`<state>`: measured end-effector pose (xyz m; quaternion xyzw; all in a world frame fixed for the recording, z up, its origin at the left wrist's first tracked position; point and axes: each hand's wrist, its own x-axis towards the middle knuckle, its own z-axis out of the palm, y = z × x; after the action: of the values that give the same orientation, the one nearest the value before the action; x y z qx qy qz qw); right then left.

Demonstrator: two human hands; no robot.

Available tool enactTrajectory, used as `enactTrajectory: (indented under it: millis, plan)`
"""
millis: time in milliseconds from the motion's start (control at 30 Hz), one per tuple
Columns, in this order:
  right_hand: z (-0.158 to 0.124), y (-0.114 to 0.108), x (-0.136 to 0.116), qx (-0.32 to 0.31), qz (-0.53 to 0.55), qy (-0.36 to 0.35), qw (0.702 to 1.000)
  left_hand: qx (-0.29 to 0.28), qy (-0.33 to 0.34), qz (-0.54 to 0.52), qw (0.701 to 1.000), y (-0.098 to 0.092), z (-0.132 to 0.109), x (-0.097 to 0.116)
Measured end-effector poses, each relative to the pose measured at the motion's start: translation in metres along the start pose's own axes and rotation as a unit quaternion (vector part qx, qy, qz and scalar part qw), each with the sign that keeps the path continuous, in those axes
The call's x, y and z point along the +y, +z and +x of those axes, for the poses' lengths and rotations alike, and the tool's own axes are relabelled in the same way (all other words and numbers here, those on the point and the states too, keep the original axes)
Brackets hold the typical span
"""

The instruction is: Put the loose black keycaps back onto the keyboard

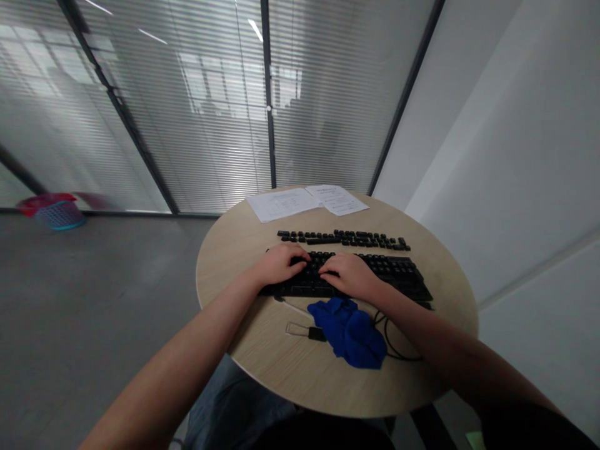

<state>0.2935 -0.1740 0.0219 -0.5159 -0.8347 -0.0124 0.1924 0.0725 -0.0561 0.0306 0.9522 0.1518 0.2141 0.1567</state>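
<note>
A black keyboard (300, 289) lies across the middle of the round table; part of its lower left area looks bare of keycaps. My left hand (280, 264) rests over its left half, with a gap between thumb and bent fingers. From the other side my right hand (351, 275) reaches to the keyboard's middle, its fingertips drawn together; whatever is between them is too small to make out. Behind the keyboard, loose black keycaps (323, 238) lie in rows. In front are a crumpled blue cloth (349, 331) and a wire keycap puller (316, 334) with a black handle.
Two printed sheets (284, 204) lie at the far side of the wooden table (262, 356). A black cable (398, 357) loops beside the cloth, under my right forearm. A thin pale stick (295, 307) lies left of the cloth. On the floor stands a basket (60, 214).
</note>
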Motion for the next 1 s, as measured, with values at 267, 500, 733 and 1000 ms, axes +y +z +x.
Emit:
enactTrajectory:
  millis: [267,500,733,1000]
  plan:
    - [-0.0012,-0.0047,0.0019,-0.006,-0.024,-0.032,0.999,0.003,0.001,-0.009,1.000,0.0016,-0.0004,-0.0015]
    - [-0.0027,-0.0012,0.0049,0.006,0.001,-0.019,1.000,-0.001,-0.001,-0.002,1.000,-0.0006,-0.0002,0.0001]
    - [-0.0033,-0.0042,0.0034,0.004,0.004,0.006,1.000,-0.002,-0.005,-0.002,1.000,-0.0013,-0.0006,0.0019]
    - [-0.0028,-0.0080,0.0046,-0.023,-0.040,-0.006,0.999,-0.001,-0.008,0.001,1.000,0.0002,-0.0005,0.0004]
